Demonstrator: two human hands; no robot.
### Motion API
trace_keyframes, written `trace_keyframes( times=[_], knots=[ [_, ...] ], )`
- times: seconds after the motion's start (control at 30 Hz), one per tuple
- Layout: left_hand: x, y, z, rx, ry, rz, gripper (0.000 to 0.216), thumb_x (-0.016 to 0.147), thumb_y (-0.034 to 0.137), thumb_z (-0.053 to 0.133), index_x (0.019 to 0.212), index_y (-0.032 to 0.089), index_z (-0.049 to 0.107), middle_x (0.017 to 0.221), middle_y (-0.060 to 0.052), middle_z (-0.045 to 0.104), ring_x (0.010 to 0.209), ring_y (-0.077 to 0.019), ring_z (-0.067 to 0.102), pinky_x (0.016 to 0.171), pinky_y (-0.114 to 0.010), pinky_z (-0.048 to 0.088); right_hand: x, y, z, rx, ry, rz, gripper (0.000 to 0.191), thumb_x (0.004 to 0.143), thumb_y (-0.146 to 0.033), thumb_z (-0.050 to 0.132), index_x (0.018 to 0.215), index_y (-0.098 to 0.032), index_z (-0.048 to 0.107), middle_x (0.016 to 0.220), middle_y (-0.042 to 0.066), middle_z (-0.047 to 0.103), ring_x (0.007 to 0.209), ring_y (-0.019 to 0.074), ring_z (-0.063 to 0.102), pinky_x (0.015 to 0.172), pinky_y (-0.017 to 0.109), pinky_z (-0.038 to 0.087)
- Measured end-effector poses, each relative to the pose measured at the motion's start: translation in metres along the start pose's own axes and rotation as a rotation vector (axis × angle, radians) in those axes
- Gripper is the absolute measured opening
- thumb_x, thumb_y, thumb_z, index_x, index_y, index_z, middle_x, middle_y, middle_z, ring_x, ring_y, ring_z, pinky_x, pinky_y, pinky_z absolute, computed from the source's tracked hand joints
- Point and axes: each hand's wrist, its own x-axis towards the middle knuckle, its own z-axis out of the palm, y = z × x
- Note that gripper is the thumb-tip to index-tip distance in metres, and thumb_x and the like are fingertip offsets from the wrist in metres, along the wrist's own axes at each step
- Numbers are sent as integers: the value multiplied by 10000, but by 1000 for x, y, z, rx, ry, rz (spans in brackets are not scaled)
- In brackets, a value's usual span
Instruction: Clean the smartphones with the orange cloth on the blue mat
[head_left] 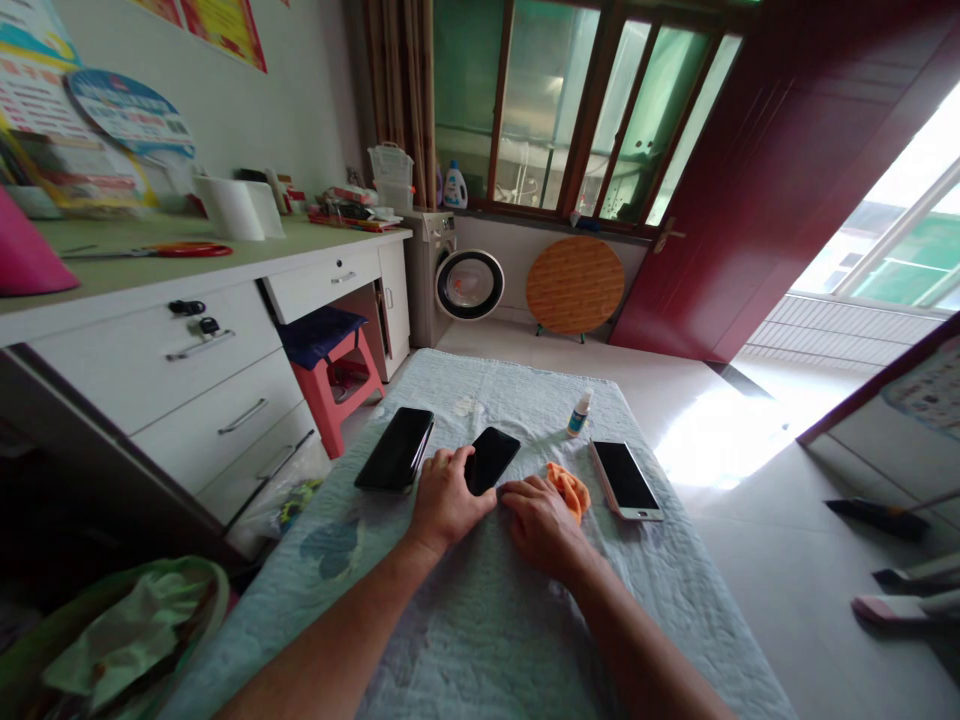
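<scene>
My left hand [450,500] holds a dark smartphone [492,460] by its left edge and lower end, thumb at the near corner, fingers along the side. The phone is tilted, black screen up, low over the bed-like padded surface. Just right of it, my right hand [544,525] rests palm down with fingers curled. An orange cloth [571,492] bunches out at its outer side; the part under the fingers is hidden. Left of my hands lies a larger black phone or tablet [397,450]. A white-framed phone [626,480] lies at the right, and a small spray bottle [579,413] stands behind it.
A pale quilted cover [480,640] drapes the surface. Along the left runs a white drawer desk [165,350] with scissors [176,250] and paper rolls [234,208]. Nearby are a pink stool [341,385], a washing machine with open door [470,285], a round wooden tabletop [576,285] and a red door [720,180].
</scene>
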Motion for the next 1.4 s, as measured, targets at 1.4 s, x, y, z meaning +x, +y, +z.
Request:
trace_keyframes(
  times=[1.4],
  knots=[
    [-11,-6,4,-159,-382,201,772,622,466,808,1290,151,583,1415,-187,468,1302,-343,454,1099,-425,368,-9,45,-15,-99,334,464,158,927,-227,427,840,-193,554,807,68,620,792,204,552,719,303,385]
  ],
)
